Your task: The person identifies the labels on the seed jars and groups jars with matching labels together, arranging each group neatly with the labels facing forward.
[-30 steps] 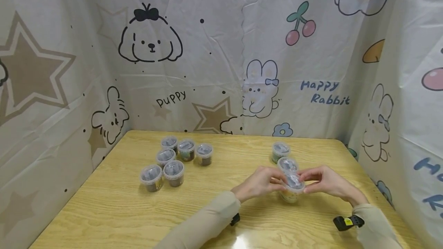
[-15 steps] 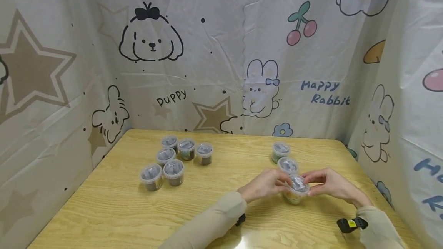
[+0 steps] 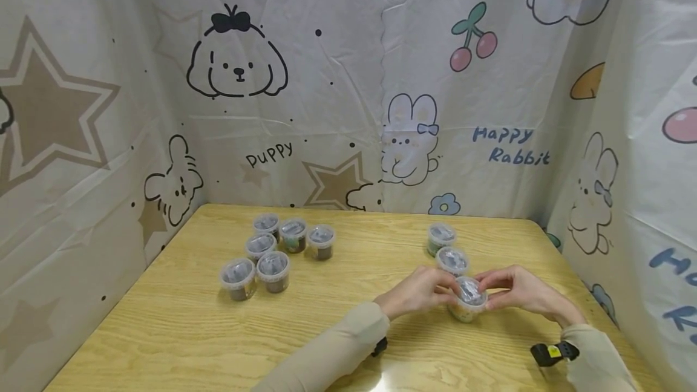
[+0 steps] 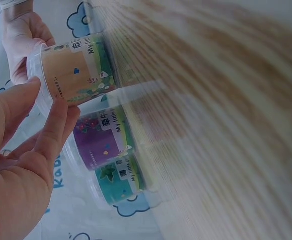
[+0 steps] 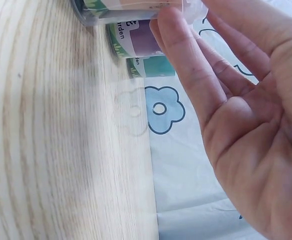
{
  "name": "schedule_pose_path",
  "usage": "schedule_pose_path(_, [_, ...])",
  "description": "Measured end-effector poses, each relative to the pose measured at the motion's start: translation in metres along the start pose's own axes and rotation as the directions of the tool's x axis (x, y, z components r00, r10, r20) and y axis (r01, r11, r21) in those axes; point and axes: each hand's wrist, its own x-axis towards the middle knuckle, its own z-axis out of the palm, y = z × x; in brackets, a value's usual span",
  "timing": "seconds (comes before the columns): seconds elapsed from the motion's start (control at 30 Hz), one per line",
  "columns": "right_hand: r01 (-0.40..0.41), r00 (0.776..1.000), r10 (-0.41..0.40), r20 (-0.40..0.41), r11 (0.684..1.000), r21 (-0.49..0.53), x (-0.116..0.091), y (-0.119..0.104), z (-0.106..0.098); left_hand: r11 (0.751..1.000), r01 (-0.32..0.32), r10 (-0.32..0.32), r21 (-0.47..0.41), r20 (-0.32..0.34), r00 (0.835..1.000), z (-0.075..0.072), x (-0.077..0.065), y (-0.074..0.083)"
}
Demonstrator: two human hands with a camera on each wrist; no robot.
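Observation:
Both hands hold one small clear-lidded plastic tub at the right of the table, my left hand at its left side and my right hand at its right. Thumbs and fingertips pinch it around the lid's rim. Seen from the left wrist, its label is orange with printed plants and lettering. Just behind it stands a tub with a purple label, then one with a teal label; the three form a line. The right wrist view catches only the lower part of the orange tub.
On the table's left side, several similar lidded tubs stand in a loose group, among them a front-left tub and a rightmost tub. A printed cloth hangs around the back and sides of the wooden table.
The orange-labelled tub has shifted slightly right and toward me, both hands moving along with it. A small gap to the purple-labelled tub's lid has changed; the left group stays put.

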Motion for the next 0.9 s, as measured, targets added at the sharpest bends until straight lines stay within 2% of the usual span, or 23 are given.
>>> schedule_pose_path(0.23, [0.004,1.000,-0.004,0.012,1.000,0.018,0.000,0.001,-0.001,0.999,0.023,-0.022,-0.032,0.013,1.000,0.000,0.000,0.000])
schedule_pose_path(0.47, [0.025,1.000,-0.025,0.009,0.999,0.031,0.001,-0.003,-0.003,0.987,0.081,-0.073,-0.140,0.055,0.996,-0.008,-0.006,0.002])
schedule_pose_path(0.6, [-0.020,0.997,0.023,-0.077,0.999,0.037,0.002,-0.009,-0.003,0.978,0.093,-0.086,-0.189,0.047,0.995,-0.016,-0.011,0.000])
schedule_pose_path(0.7, [-0.051,0.983,0.053,-0.173,0.999,0.013,0.005,-0.016,-0.001,0.970,0.075,-0.072,-0.230,0.023,0.997,-0.022,-0.015,-0.003])
schedule_pose_path(0.8, [-0.059,0.965,0.044,-0.259,0.997,-0.048,0.011,-0.024,0.001,0.964,0.061,-0.062,-0.260,0.003,0.998,-0.028,-0.020,-0.007])
schedule_pose_path(0.9, [-0.065,0.950,0.023,-0.311,0.990,-0.124,0.017,-0.033,0.004,0.959,0.073,-0.078,-0.275,-0.007,0.997,-0.034,-0.025,-0.011])
